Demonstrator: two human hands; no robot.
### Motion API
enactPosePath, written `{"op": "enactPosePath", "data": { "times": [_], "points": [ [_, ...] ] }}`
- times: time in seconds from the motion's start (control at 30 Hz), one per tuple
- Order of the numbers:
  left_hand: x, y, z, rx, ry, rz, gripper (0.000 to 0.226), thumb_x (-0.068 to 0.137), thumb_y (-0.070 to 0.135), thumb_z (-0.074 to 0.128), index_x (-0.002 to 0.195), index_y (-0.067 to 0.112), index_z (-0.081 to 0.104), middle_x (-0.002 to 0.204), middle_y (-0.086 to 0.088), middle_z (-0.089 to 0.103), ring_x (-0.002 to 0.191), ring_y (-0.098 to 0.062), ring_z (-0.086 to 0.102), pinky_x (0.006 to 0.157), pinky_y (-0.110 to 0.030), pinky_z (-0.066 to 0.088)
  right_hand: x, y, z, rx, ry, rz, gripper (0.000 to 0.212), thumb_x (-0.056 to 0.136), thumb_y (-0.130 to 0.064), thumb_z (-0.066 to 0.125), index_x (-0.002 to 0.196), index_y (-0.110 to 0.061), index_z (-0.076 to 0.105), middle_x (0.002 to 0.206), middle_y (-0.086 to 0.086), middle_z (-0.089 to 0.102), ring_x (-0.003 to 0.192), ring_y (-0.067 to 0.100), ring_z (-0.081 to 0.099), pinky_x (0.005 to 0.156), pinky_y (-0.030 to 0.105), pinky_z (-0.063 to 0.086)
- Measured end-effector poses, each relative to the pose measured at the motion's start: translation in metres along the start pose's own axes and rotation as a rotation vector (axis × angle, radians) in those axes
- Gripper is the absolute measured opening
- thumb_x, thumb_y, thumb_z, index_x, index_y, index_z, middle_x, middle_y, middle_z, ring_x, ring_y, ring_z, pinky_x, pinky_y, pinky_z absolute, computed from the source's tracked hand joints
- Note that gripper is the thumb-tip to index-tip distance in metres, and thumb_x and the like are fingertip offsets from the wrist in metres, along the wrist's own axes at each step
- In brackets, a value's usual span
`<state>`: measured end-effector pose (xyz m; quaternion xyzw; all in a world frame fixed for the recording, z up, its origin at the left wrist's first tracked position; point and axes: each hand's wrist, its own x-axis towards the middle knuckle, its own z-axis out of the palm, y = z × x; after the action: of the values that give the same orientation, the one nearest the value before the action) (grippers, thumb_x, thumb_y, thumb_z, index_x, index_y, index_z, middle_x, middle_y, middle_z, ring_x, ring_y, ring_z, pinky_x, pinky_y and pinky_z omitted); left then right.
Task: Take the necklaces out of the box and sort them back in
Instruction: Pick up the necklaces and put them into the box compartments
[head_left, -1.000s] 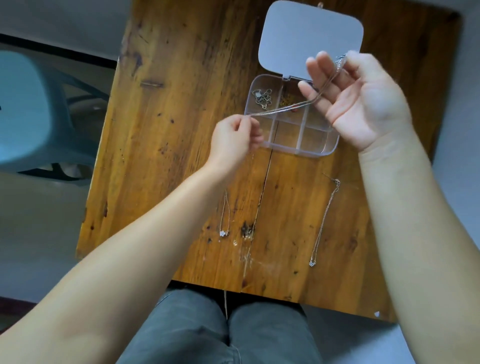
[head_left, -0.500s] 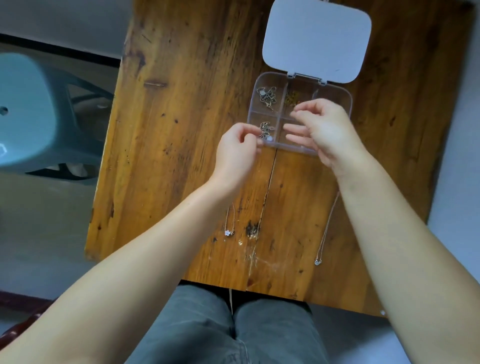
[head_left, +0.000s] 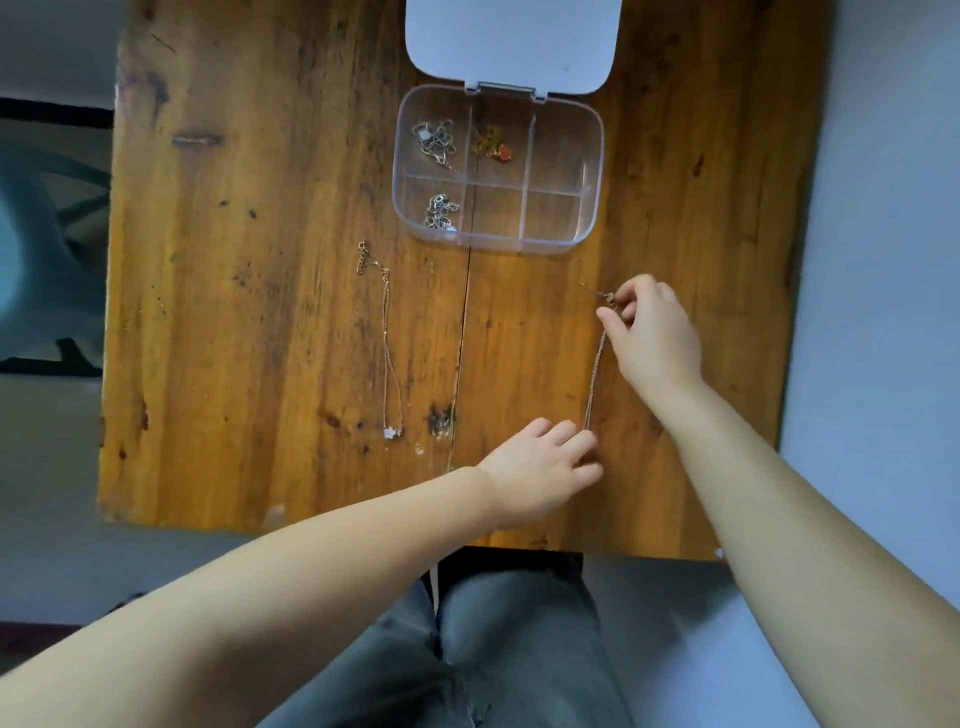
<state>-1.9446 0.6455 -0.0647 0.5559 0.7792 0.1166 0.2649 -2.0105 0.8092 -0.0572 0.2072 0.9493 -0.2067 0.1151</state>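
A clear plastic box (head_left: 589, 156) with six compartments lies open on the wooden table (head_left: 270, 260), its lid (head_left: 511, 41) folded back. Silver chains lie bunched in the far-left (head_left: 435, 141) and near-left (head_left: 441, 212) compartments, and a gold chain with a red charm (head_left: 493, 144) sits in the far-middle one. A thin necklace (head_left: 595, 379) lies stretched on the table; my right hand (head_left: 652, 332) pinches its clasp end and my left hand (head_left: 540, 467) holds its near end. Another necklace with a star pendant (head_left: 387, 343) lies straight to the left.
A teal plastic chair (head_left: 36, 244) stands left of the table. My grey-trousered legs (head_left: 483, 654) are under the table's near edge. The three right and near-middle box compartments show nothing inside.
The silver chain was dropped into the near-left compartment. Both hands left the box and came down to the right-hand necklace on the table, taking its two ends.
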Motion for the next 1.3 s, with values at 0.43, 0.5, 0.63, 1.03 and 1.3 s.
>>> {"op": "enactPosePath", "data": {
  "times": [0.43, 0.5, 0.63, 1.03, 1.3],
  "points": [
    [0.001, -0.029, -0.025, -0.469, 0.447, -0.489, 0.045, 0.089, 0.024, 0.059, 0.129, 0.011, 0.042, 0.126, -0.01, 0.052, 0.115, -0.026, 0.049, 0.091, -0.034, 0.046, 0.002, -0.018, -0.022, 0.407, -0.066, 0.114, 0.02, 0.095, -0.025, 0.049, 0.098, -0.011, 0.062, 0.099, 0.002, 0.065, 0.078, 0.008, 0.057, 0.062, 0.005, 0.04],
    [0.004, -0.034, -0.042, -0.718, 0.573, -0.612, 0.064, 0.087, 0.028, 0.061, 0.141, 0.016, 0.028, 0.145, -0.006, 0.04, 0.132, -0.02, 0.037, 0.104, -0.03, 0.035, 0.002, -0.034, -0.038, 0.776, -0.177, 0.201, 0.014, 0.092, -0.024, 0.05, 0.087, -0.017, 0.063, 0.098, 0.002, 0.072, 0.09, 0.011, 0.067, 0.085, 0.021, 0.049],
    [0.013, -0.047, -0.091, -1.067, 0.625, -0.542, 0.055, 0.087, 0.024, 0.059, 0.137, 0.019, 0.035, 0.143, -0.002, 0.044, 0.128, -0.009, 0.04, 0.104, -0.026, 0.034, -0.006, -0.066, -0.076, 1.439, -0.359, 0.206, 0.009, 0.089, -0.015, 0.048, 0.083, -0.012, 0.055, 0.085, 0.008, 0.075, 0.093, 0.026, 0.071, 0.086, 0.039, 0.055],
    [-0.014, -0.105, -0.133, -1.515, 0.92, -0.791, 0.024, 0.096, 0.008, 0.042, 0.087, 0.009, 0.064, 0.086, -0.008, 0.066, 0.077, -0.017, 0.063, 0.073, -0.029, 0.056, 0.033, -0.145, -0.12, 1.849, -0.263, 0.256, 0.022, 0.097, -0.008, 0.047, 0.078, -0.007, 0.057, 0.059, 0.001, 0.069, 0.062, 0.014, 0.07, 0.07, 0.037, 0.059],
    [0.003, -0.131, -0.158, -1.694, 0.844, -1.102, 0.017, 0.092, 0.005, 0.045, 0.105, 0.0, 0.055, 0.106, -0.017, 0.057, 0.097, -0.027, 0.058, 0.078, -0.035, 0.056, 0.051, -0.147, -0.051, 1.189, -0.306, 0.268, 0.018, 0.097, -0.001, 0.043, 0.095, -0.009, 0.06, 0.096, 0.01, 0.071, 0.091, 0.019, 0.071, 0.093, 0.039, 0.053]
  ]
}}
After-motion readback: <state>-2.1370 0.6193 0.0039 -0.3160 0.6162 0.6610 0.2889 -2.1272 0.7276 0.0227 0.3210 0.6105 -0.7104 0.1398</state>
